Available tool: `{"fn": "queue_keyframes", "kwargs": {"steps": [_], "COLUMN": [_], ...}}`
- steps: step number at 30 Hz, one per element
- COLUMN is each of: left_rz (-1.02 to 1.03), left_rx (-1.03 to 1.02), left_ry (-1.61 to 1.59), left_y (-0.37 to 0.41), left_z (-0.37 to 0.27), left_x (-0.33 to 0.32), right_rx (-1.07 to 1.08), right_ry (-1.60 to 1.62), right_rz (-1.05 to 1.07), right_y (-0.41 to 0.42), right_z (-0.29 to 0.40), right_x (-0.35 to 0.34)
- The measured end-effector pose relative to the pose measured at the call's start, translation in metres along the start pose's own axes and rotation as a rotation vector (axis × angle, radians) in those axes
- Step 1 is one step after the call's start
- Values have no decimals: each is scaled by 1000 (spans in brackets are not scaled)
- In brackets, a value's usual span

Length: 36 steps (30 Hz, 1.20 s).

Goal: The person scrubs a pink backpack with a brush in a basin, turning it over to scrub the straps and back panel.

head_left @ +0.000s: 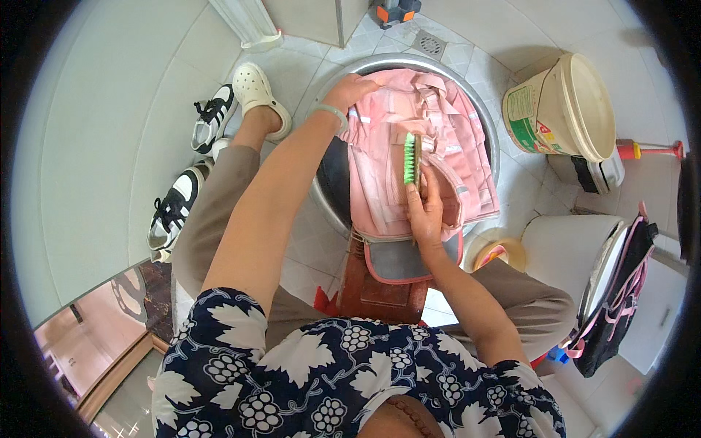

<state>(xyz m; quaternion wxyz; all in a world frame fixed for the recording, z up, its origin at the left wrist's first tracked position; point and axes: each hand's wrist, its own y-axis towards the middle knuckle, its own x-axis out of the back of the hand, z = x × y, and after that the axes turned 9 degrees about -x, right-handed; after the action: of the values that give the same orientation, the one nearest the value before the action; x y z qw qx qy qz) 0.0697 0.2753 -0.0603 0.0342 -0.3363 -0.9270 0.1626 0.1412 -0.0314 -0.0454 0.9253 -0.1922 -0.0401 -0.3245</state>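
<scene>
A pink backpack (378, 169) lies spread over a round metal basin (490, 126), its grey, pink-edged flap hanging over the near rim onto a reddish-brown wooden board (378, 293). My right hand (427, 216) holds a scrub brush (414, 161) with green bristles by its handle, above the middle of the backpack; the bristles face left. At the basin's far left side my left hand (353, 93), with a pale bangle at the wrist, rests on the backpack's upper left edge. Whether its fingers grip the fabric, I cannot tell.
Black-and-white sneakers (175, 205) stand along the left wall. A cream plastic bucket (558, 109) is at the upper right. Near my right knee sits a small yellowish basin (506, 252). A black-and-pink bag (619, 306) is at the far right. A floor drain (429, 44) lies beyond the metal basin.
</scene>
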Motion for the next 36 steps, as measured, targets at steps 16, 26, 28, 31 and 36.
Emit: {"fn": "queue_keyframes", "kwargs": {"steps": [16,26,28,31,36], "left_rz": [-447,-588,-575,-497,-624], "left_rx": [-20,-111,-121,-227,-211], "left_ry": [-287,-185,-230,-446,-498], "left_y": [-182,-294,-295,-284,-302], "left_z": [36,39,36,41,45], "left_x": [-15,-118,-119,-123,-124], "right_rx": [486,593,277,339,361], "right_ry": [-849,-732,-1007,-965,-849], "right_rz": [256,457,523,596,645], "right_y": [58,-71,-30,21,-62], "right_z": [56,63,86,87,97], "right_x": [74,28,6,12,57]}}
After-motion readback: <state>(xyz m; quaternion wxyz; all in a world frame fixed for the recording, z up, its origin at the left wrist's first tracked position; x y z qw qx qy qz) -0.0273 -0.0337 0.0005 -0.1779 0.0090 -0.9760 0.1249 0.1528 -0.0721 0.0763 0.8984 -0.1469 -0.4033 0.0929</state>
